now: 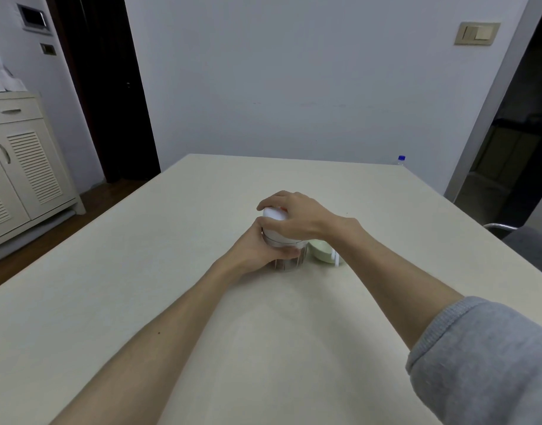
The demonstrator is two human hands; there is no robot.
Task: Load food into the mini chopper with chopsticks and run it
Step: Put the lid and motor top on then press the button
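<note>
Near the middle of the worktop (140, 271) stands the mini chopper (278, 240), a green bowl (320, 250) just beside it. If the right hand (294, 220) presses off-centre, the cup could tip or skid. Its fingers wrap the white top; the left hand (257, 253) grips the clear cup, something dark showing at the bottom.

Pale wall (294, 72) with switch plate (477, 33), louvred cream cabinet (21, 167) left, dark doorway (104, 87), wooden floor (33, 240).
</note>
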